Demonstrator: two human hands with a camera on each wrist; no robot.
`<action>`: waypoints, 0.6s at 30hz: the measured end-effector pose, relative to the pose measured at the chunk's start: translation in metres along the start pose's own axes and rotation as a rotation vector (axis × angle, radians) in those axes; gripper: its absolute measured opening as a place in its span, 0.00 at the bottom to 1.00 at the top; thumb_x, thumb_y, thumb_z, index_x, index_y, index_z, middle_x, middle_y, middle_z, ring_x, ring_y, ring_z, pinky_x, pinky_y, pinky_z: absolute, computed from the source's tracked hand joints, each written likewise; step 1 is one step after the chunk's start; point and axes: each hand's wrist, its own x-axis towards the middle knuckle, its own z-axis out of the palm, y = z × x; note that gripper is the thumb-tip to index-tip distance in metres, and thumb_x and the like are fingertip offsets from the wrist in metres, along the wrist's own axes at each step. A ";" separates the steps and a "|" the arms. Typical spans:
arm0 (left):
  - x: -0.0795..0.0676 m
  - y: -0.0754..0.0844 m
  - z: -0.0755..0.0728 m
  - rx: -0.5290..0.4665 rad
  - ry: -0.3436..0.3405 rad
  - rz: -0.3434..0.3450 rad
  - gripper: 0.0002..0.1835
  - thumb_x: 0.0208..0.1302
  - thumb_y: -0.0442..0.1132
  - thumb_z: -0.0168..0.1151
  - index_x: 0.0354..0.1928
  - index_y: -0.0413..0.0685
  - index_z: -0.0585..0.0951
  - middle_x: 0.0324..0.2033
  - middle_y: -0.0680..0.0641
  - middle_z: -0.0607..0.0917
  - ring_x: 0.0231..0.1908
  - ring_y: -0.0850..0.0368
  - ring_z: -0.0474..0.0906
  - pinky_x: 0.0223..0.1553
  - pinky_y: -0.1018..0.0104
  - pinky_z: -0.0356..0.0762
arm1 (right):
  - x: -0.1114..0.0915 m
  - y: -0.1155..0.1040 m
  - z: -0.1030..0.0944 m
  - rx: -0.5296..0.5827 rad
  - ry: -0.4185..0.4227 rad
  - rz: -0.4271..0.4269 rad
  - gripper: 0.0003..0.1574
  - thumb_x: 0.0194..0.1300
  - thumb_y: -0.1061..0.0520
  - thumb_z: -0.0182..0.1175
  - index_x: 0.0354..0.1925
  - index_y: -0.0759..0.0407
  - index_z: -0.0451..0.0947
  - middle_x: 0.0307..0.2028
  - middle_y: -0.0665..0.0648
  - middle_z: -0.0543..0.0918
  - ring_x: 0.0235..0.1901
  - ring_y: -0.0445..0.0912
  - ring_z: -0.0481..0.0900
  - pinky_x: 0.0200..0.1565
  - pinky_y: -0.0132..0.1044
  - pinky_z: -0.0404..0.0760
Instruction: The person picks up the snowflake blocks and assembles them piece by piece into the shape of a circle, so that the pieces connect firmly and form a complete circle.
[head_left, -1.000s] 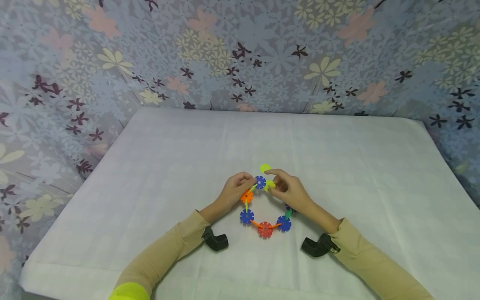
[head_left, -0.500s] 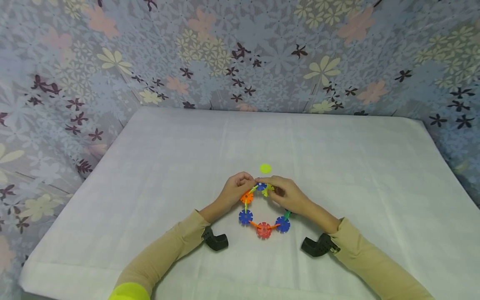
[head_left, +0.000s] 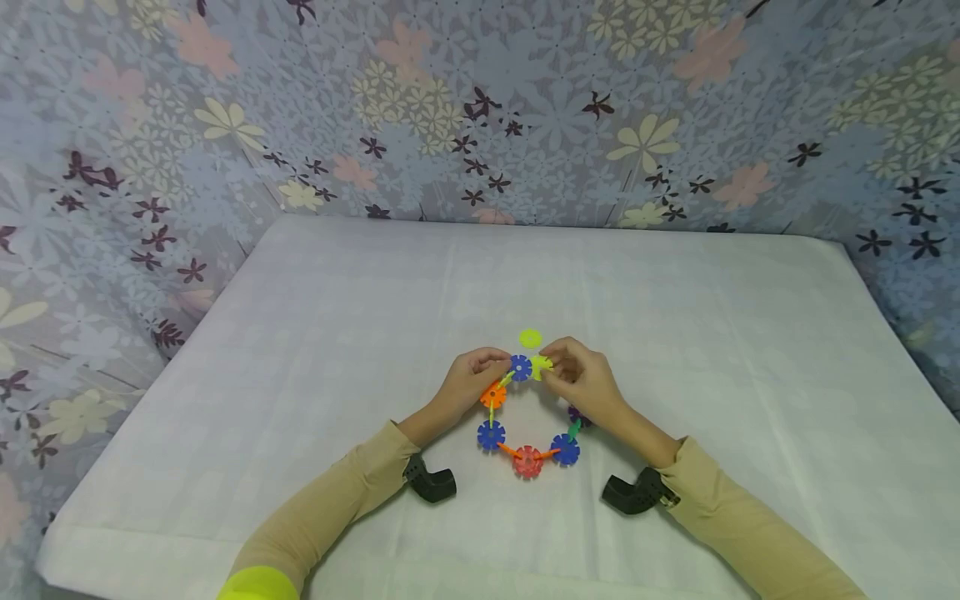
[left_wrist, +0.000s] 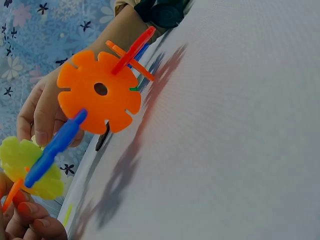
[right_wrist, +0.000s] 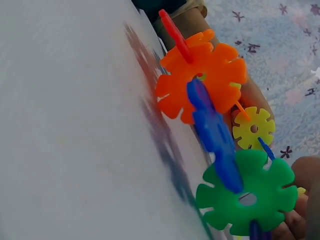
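A curved chain of slotted plastic discs hangs between the hands, with an orange disc (left_wrist: 95,92), a green disc (right_wrist: 250,195) and a red disc (head_left: 528,462) along it. My left hand (head_left: 478,379) pinches the chain's end at a blue disc (head_left: 520,367), beside a tilted yellow-green one. Between thumb and fingers my right hand (head_left: 587,385) pinches a yellow disc (head_left: 539,367) by its edge. That disc meets the blue one; how far their slots interlock cannot be told. Part of the chain, near a purple disc (head_left: 577,416), is hidden behind the right hand.
A loose yellow disc (head_left: 530,338) lies on the white-covered table (head_left: 375,292) just beyond the hands. A flower-patterned backdrop (head_left: 480,108) rises behind the far table edge. Black camera mounts (head_left: 431,481) jut from both wrists.
The right fingers first reached over the blue disc, then drew back to the right and now pinch the yellow disc. My left hand has stayed nearly still; the chain's lower part shifted slightly left.
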 end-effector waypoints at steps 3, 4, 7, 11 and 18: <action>-0.001 0.000 -0.001 0.000 0.002 0.017 0.11 0.64 0.29 0.50 0.40 0.23 0.74 0.18 0.51 0.75 0.18 0.66 0.65 0.22 0.75 0.64 | -0.001 0.002 0.000 0.011 0.035 0.003 0.14 0.46 0.80 0.58 0.35 0.74 0.72 0.26 0.64 0.77 0.22 0.47 0.75 0.21 0.36 0.74; -0.001 0.000 -0.001 0.007 0.002 0.024 0.10 0.64 0.29 0.50 0.39 0.23 0.74 0.18 0.52 0.74 0.18 0.66 0.64 0.22 0.75 0.64 | -0.001 0.002 0.001 0.014 0.041 0.002 0.15 0.46 0.80 0.58 0.35 0.74 0.72 0.26 0.64 0.77 0.22 0.47 0.75 0.22 0.36 0.75; -0.001 -0.001 -0.001 0.025 -0.005 0.037 0.10 0.64 0.29 0.49 0.39 0.24 0.74 0.17 0.53 0.73 0.17 0.66 0.64 0.22 0.75 0.64 | -0.001 0.003 0.001 0.039 0.031 0.004 0.13 0.47 0.79 0.58 0.34 0.73 0.73 0.25 0.66 0.77 0.22 0.48 0.75 0.23 0.37 0.75; -0.001 -0.001 -0.002 0.037 -0.008 0.045 0.10 0.64 0.29 0.49 0.38 0.24 0.74 0.17 0.53 0.73 0.17 0.66 0.64 0.21 0.74 0.64 | -0.001 0.004 0.001 0.078 0.002 0.014 0.08 0.49 0.78 0.58 0.30 0.72 0.75 0.25 0.67 0.77 0.24 0.50 0.76 0.26 0.35 0.76; -0.001 -0.002 -0.002 0.024 -0.033 0.042 0.10 0.64 0.29 0.50 0.37 0.24 0.74 0.14 0.53 0.72 0.16 0.66 0.62 0.21 0.75 0.62 | -0.002 0.010 0.001 0.184 -0.016 0.051 0.09 0.46 0.82 0.58 0.25 0.74 0.76 0.27 0.67 0.79 0.28 0.55 0.78 0.33 0.32 0.77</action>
